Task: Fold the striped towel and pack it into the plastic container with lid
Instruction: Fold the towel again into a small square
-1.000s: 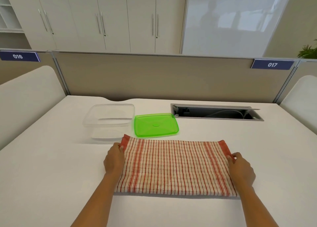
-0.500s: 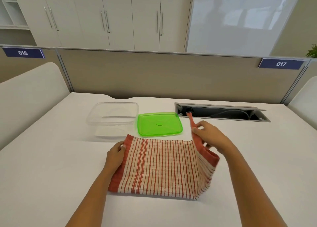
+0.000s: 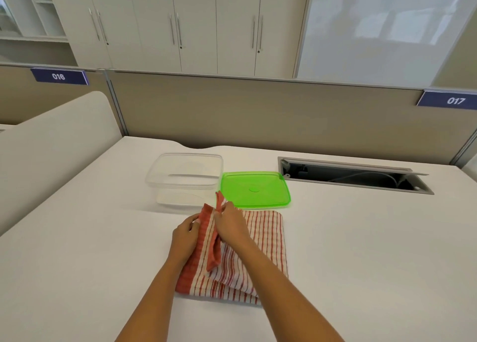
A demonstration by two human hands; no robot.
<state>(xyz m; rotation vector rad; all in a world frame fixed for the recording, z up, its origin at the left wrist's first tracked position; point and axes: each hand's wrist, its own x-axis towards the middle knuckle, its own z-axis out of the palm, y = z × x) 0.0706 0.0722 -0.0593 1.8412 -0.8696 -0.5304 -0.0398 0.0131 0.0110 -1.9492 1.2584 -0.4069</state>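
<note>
The red-and-white striped towel (image 3: 260,241) lies doubled over on the white table, its fold on the right. My right hand (image 3: 231,224) pinches the towel's red end hem and holds it over the left edge. Beside it, my left hand (image 3: 184,236) grips the lower layer's left red hem. Just beyond the towel stands the clear plastic container (image 3: 184,177), with nothing inside. The green lid (image 3: 254,192) lies flat to the container's right, touching the towel's far edge.
An open cable tray (image 3: 353,175) is sunk into the table at the back right. A beige partition (image 3: 232,114) closes the far side, and a rounded cream divider (image 3: 51,145) stands on the left.
My right hand has carried the towel's right end across to the left end, so the towel is now half as wide. My left hand has stayed on the left hem.
</note>
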